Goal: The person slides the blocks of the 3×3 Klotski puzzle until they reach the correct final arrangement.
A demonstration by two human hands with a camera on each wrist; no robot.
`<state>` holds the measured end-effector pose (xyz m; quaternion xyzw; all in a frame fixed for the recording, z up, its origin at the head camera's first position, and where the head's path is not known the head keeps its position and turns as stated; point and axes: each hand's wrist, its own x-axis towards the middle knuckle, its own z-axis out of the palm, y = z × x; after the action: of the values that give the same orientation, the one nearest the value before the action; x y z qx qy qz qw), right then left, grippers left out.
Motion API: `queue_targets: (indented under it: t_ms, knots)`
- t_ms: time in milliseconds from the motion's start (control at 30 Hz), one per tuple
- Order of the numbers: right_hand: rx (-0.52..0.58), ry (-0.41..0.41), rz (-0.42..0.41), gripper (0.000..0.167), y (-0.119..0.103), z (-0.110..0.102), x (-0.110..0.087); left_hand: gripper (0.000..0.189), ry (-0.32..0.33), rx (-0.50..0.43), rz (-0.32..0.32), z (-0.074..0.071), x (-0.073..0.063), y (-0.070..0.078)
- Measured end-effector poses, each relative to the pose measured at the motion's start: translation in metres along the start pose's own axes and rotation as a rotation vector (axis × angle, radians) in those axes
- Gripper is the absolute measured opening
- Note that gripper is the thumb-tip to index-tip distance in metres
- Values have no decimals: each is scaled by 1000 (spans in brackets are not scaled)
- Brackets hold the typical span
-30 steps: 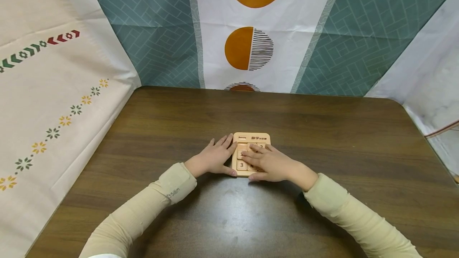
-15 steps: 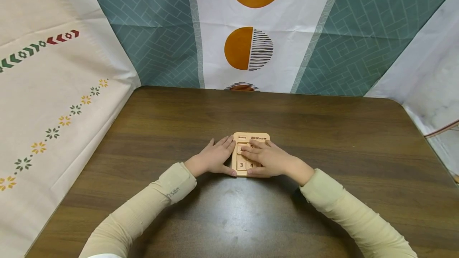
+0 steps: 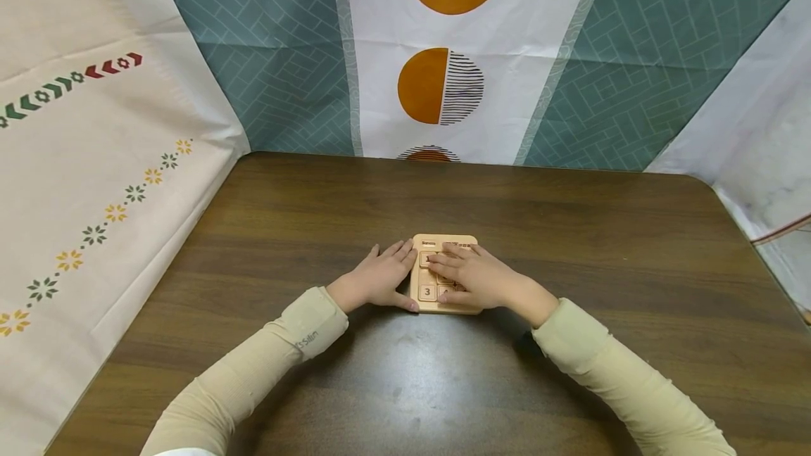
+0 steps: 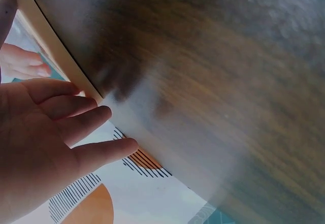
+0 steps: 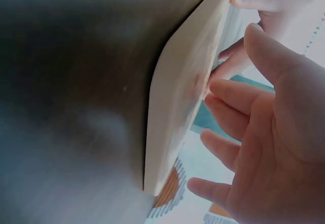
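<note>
— What is seen at the back?
— A patterned backdrop (image 3: 291, 76), teal at the sides and white between, is hung beyond the table's far edge. At the left a cream cloth (image 3: 76, 181) is draped, printed with rows of small flowers.
— And below?
— Most of the space is taken up by a brown table (image 3: 317, 203). Above it two arms are stretched, covered by a left sleeve (image 3: 247, 364) and a right sleeve (image 3: 633, 385), both beige.
— Where is the board (image 3: 443, 238)?
— It is laid flat near the table's middle. Lettering is printed along its far rim, partly covered by fingertips.
— How are the hands held?
— The left hand (image 3: 379, 281) is spread wide, set against the board's left edge, with the thumb placed at the near left corner. The right hand (image 3: 484, 281) is held over the board's right part, fingers apart. Nothing is seen gripped by either; which right fingertips are pressed down cannot be told.
— The tiles?
— Tile 1 (image 3: 426, 259) is seated far left, tile 3 (image 3: 427, 293) near left, bare wood being shown between. Others are half hidden by the right hand.
</note>
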<state>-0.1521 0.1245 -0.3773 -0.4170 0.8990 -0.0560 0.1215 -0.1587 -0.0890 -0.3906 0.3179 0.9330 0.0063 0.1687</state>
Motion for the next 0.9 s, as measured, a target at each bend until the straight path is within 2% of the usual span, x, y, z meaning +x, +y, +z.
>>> queue_targets:
  t_ms: [200, 367, 900]
  knots:
    - [-21, 41, -11, 60, 0, 4, -21, 102, 0, -3, -8, -1, -1, 2]
    - [-24, 55, -9, 61, 3, 10, -29, 102, 2, 0, -13, 0, -1, 2]
    - [-2, 70, -16, 62, -2, 11, -25, 102, 0, -8, -12, 0, -1, 1]
